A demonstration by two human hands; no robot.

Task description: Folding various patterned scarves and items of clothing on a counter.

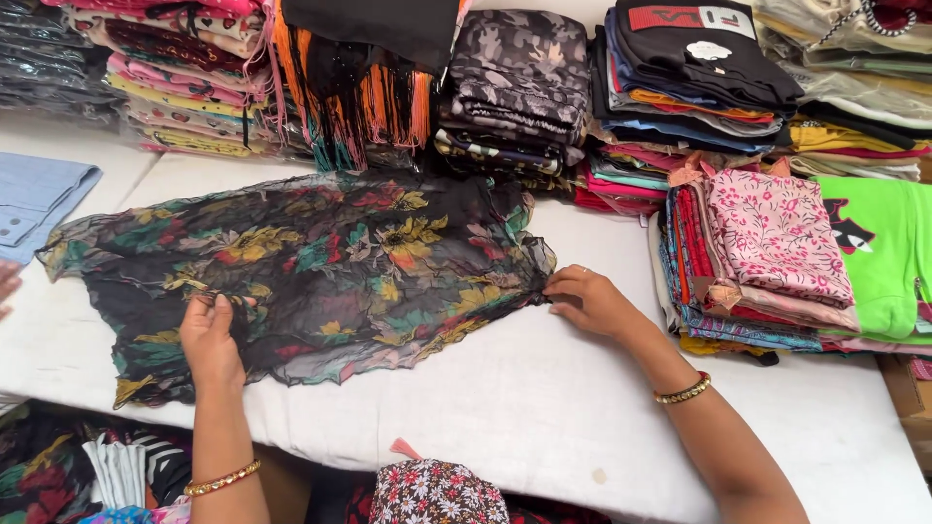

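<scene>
We have a sheer black scarf [320, 262] with a floral print in yellow, green and red spread flat across the white table [544, 388], its crinkled edges running from the far left almost to the middle. Our left hand [209, 340] lies on the near left part of the scarf, fingers curled down into the fabric and seemingly pinching a fold, though the fingertips are partly hidden. Our right hand [587, 301] pinches the scarf's right-hand corner between thumb and fingers, closed on the cloth. Behind the scarf stand stacks of folded fabrics [515, 87], to the right a pile topped with pink floral cloth [777, 233], and at the left edge a light blue garment [34, 199].
</scene>
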